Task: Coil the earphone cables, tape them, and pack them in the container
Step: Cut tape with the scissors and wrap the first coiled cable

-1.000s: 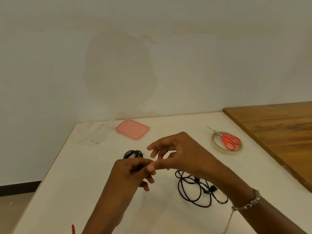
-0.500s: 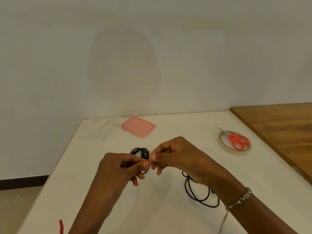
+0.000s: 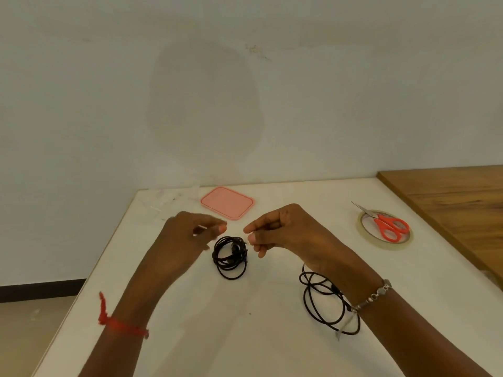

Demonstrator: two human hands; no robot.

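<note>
White desk (image 3: 245,336) against a pale wall. We note both hands raised just above it, apart from each other.

Left hand (image 3: 187,240): fingers (image 3: 222,228) curled, thumb tip against forefinger tip. Right hand (image 3: 285,232): fingers (image 3: 251,238) curled too, thumb and forefinger tips close together. We cannot tell whether either pinch holds anything; nothing shows between the tips.

Coiled black earphone cable (image 3: 230,257): lies flat on the desk, below and between the two hands, touched by neither. Second black earphone cable (image 3: 321,303): in loose, wide loops on the desk, partly under the right wrist.

Pink lid (image 3: 227,202): flat near the far edge, beyond the hands. Just left of it we see a clear plastic item (image 3: 168,200), too faint to identify.

Tape roll (image 3: 385,229): flat, well right of the right hand. Red-handled scissors (image 3: 392,227) rest across the roll, blades pointing to the far left.

Wooden surface (image 3: 449,202) adjoins the desk's right edge. Red thread (image 3: 119,325) on the left wrist; metal bracelet (image 3: 378,292) on the right.
</note>
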